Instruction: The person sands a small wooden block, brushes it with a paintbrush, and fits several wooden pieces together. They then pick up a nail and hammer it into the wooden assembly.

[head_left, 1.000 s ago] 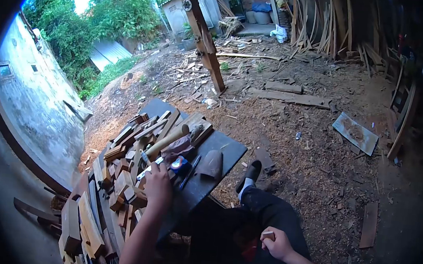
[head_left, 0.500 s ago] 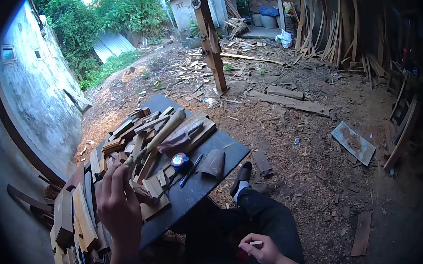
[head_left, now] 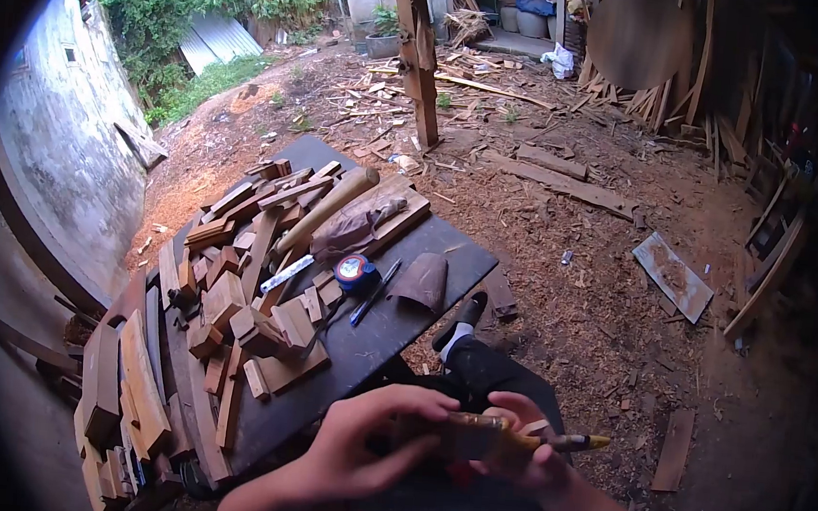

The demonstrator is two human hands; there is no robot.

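Note:
My left hand [head_left: 370,440] is curled in front of my lap, its fingers at the end of a dark, blurred block-like thing with a golden-brown edge [head_left: 478,420]. My right hand [head_left: 532,462] closes on the other end of that block. A slim pointed thing with a yellow tip [head_left: 594,442] juts rightward from my right hand, beside a small pale piece [head_left: 537,427]; its kind cannot be made out. On the table [head_left: 377,359] near my left hand lie a blue and red tape measure [head_left: 355,272], a blue pen [head_left: 374,293] and a white patterned stick [head_left: 288,272].
Wood offcuts [head_left: 264,331] crowd the table's left half, with a wooden mallet-like handle [head_left: 326,211] and a brown cloth [head_left: 358,232]. A curved brown piece [head_left: 421,281] sits near the right edge. A wooden post [head_left: 415,54] stands beyond; boards [head_left: 568,184] lie on the ground.
My left hand has moved from above the wood pile rightward to my lap, and meets my right hand at the dark block. The white patterned stick now shows on the pile.

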